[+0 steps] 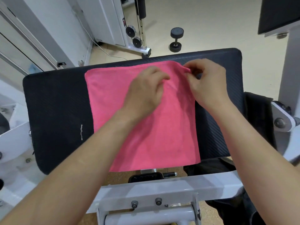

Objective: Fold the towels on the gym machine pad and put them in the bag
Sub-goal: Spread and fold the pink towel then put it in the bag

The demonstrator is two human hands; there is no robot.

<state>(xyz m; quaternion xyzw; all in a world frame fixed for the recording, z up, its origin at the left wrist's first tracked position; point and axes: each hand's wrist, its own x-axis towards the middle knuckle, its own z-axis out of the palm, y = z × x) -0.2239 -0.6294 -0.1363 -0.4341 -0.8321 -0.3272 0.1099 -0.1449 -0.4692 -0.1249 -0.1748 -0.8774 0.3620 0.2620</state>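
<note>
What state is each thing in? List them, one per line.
Pink towel: spread flat on the pad, near edge hanging over.
Pad: partly covered by the towel.
Left hand: resting on the towel.
Right hand: pinching the towel's far right corner.
Dumbbell: on the floor, untouched.

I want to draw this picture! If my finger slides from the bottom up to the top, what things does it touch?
White machine frame → pink towel → left hand on the towel → far edge of the black pad → dumbbell on the floor.
</note>
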